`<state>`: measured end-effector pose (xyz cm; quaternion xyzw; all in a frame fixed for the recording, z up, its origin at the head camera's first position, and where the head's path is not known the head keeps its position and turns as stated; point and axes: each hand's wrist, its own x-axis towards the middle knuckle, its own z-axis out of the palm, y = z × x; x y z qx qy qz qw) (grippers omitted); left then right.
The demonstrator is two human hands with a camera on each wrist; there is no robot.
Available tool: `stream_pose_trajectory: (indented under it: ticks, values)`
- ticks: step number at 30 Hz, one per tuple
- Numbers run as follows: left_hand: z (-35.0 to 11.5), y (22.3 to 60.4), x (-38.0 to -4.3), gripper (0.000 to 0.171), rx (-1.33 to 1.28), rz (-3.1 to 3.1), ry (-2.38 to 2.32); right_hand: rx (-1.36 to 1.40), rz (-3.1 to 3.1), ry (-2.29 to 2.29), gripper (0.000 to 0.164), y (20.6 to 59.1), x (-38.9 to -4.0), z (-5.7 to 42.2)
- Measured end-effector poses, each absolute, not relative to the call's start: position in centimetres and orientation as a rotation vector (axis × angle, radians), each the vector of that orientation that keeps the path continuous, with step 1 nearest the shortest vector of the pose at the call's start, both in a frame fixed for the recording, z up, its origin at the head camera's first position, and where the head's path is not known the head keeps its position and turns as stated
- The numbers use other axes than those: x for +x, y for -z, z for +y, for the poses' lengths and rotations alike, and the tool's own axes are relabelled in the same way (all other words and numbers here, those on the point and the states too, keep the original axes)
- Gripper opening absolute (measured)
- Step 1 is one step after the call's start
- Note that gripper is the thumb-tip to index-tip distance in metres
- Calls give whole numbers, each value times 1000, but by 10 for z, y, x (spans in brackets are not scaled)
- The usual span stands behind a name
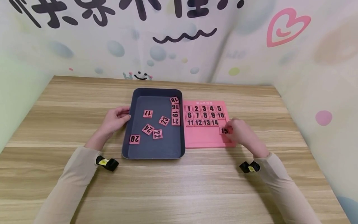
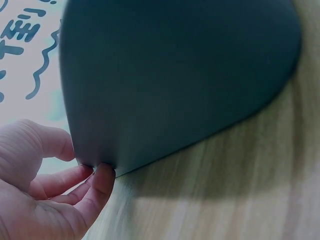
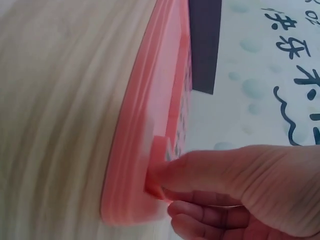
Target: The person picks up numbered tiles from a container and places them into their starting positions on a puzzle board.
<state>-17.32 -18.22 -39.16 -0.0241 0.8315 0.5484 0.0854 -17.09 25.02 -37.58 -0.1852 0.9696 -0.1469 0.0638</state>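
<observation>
My right hand (image 1: 241, 132) pinches the pink number tile 15 (image 1: 224, 131) between thumb and fingers. The tile is over the right side of the pink puzzle board (image 1: 204, 138), below the row ending in 14; the right wrist view shows it tilted near the board's raised edge. Tiles 1 to 14 (image 1: 205, 115) sit in ordered rows on the board. At the dark grey tray (image 1: 156, 152), my left hand (image 1: 114, 119) grips the left edge, thumb and fingertips against its side. Loose tiles lie inside, including 17 (image 1: 148, 114), 23 (image 1: 164, 120) and 20 (image 1: 135, 139).
Tray and board stand side by side on a wood-grain table (image 1: 179, 189). Along the tray's right wall, 18, 16, 19 and 21 (image 1: 175, 121) form a column. A printed wall cloth (image 1: 179, 56) hangs behind the table. Each wrist wears a black strap (image 1: 107, 163).
</observation>
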Motion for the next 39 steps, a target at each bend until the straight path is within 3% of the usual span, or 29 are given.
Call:
stream_pose_trajectory:
  ticks: [9,22,30,39]
  values:
    - [-182,391,-173,44,-85,2483,-1626,-580,2945,447,23,378,-183,252]
    - [-181,391,-173,44,-92,2483,-1618,-358,2914,591,19,381,-199,252]
    - [-181,393,-175,43,-67,2500,-1622,-423,2936,578,20,374,-202,249]
    - [-183,395,-174,42,-51,2507,-1630,-576,2868,753,31,350,-216,201]
